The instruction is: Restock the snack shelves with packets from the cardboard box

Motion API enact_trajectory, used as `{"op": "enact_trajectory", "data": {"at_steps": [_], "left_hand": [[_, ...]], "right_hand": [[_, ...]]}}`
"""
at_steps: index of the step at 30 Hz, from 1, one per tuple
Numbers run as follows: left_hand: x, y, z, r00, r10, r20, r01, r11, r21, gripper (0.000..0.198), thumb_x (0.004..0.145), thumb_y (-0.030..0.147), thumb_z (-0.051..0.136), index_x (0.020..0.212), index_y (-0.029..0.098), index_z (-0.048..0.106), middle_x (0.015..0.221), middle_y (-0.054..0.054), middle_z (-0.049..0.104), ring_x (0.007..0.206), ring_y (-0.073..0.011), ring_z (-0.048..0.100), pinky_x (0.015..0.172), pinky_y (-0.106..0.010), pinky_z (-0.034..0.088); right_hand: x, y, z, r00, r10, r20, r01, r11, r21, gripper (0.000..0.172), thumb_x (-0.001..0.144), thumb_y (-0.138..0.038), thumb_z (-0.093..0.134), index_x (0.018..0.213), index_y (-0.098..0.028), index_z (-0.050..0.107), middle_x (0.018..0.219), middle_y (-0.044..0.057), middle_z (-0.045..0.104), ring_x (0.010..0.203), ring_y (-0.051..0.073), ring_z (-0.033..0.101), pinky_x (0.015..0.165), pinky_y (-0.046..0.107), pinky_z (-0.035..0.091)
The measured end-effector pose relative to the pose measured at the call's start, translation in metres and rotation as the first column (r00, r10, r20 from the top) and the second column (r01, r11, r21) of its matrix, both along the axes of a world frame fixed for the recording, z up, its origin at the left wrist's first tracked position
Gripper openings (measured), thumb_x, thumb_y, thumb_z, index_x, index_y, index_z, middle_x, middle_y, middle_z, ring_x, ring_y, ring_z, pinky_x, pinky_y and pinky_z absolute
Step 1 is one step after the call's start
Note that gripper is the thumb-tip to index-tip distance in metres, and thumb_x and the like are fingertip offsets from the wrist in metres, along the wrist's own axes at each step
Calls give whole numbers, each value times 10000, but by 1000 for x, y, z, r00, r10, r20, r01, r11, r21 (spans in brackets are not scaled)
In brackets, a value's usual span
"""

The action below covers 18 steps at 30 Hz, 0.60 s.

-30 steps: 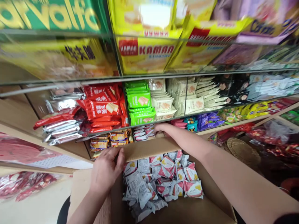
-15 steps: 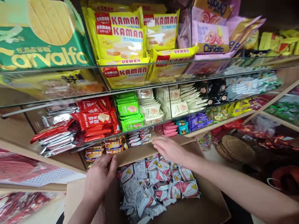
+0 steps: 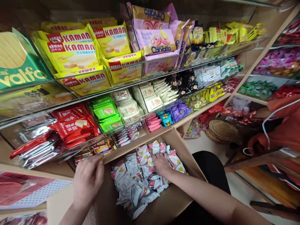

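Carton rim (image 3: 133,146) under left hand (image 3: 87,181) — right hand (image 3: 161,164) inside.

Yellow packs (image 3: 70,51): "KAMAN", white on a red patch, repeated pack after pack, on the shelf above my left hand (image 3: 87,179).
Pink pack (image 3: 156,42): "Carvalfo" in blue, high above my right hand (image 3: 161,162).
Gold pack (image 3: 150,14): the same word upside down, just behind the pink one.
Green pack (image 3: 18,65): "valfo" in gold, its start cut off, far up-left of my left hand.
Red packs (image 3: 70,126): white Chinese characters I cannot read, just above my left hand.
Sachets (image 3: 131,175): print too small to read, under my right hand.
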State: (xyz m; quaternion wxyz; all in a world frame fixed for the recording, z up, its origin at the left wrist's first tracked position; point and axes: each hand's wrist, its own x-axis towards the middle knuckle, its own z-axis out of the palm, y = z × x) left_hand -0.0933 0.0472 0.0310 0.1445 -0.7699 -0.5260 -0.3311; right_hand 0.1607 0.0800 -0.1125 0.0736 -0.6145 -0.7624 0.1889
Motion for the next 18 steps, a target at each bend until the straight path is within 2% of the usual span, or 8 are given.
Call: {"op": "enact_trajectory", "data": {"at_steps": [2, 4, 6, 8, 11, 13, 15, 18], "left_hand": [[19, -14, -6, 981, -184, 55, 185, 983, -14, 235, 735, 150, 558, 962, 206, 583, 903, -67, 641, 877, -199, 585, 813, -356, 439], [43, -28, -17, 949, -226, 217, 262, 953, -150, 297, 740, 142, 552, 1022, 235, 571, 999, -59, 620, 962, -192, 564, 841, -347, 443], [67, -35, -26, 883, -69, 463, 253, 903, -348, 328, 772, 232, 533, 1100, 236, 543, 1078, -67, 594, 1004, -196, 549, 850, -351, 448], [88, -36, -31, 711, 141, 689, 357, 772, -526, 386, 781, 362, 517, 1139, 217, 524, 1059, -68, 607, 944, -192, 574, 783, -330, 478], [109, -32, -30, 436, 393, 810, 575, 571, -586, 371, 696, 440, 609, 952, 172, 613, 799, -34, 650, 667, -141, 580, 601, -267, 479], [117, -29, -28, 279, 476, 834, 594, 597, -539, 310, 599, 386, 713, 787, 160, 615, 672, 6, 624, 557, -101, 537, 532, -228, 451], [122, -29, -28, 180, 492, 852, 561, 659, -500, 291, 543, 332, 758, 710, 163, 590, 649, 28, 613, 550, -86, 537, 539, -213, 450], [124, -32, -31, 127, 506, 853, 548, 681, -485, 269, 575, 356, 734, 666, 162, 572, 624, 23, 619, 561, -97, 560, 572, -235, 466]], "right_hand": [[8, -8, 12, 994, -21, -104, 22, 1000, 6, 544, 629, -218, 652, 1150, -149, 509, 1066, 133, 575, 1031, 282, 488, 935, 459, 287], [17, -18, 28, 908, -64, -415, 33, 996, -82, 544, 627, -243, 634, 1143, -172, 478, 1048, 91, 573, 984, 231, 511, 899, 398, 349], [23, -28, 48, 604, -204, -771, -85, 944, -317, 492, 625, -276, 619, 1086, -176, 481, 976, 57, 575, 876, 186, 545, 807, 353, 423], [26, -38, 67, 270, -429, -862, -338, 796, -502, 400, 629, -311, 603, 990, -165, 510, 868, 35, 577, 750, 157, 561, 694, 329, 467], [23, -54, 85, 51, -622, -781, -540, 641, -546, 282, 658, -331, 584, 863, -144, 536, 727, 18, 583, 620, 126, 560, 575, 272, 472], [18, -62, 89, -16, -626, -780, -520, 671, -528, 278, 732, -409, 540, 828, -147, 538, 666, 11, 581, 572, 118, 558, 528, 246, 467], [11, -66, 88, -30, -557, -830, -385, 773, -504, 334, 797, -494, 465, 795, -166, 531, 612, -6, 567, 510, 108, 540, 473, 228, 456], [5, -67, 84, 113, -416, -902, -100, 899, -427, 351, 805, -520, 469, 713, -184, 511, 530, -34, 531, 407, 92, 493, 375, 196, 396]]}}
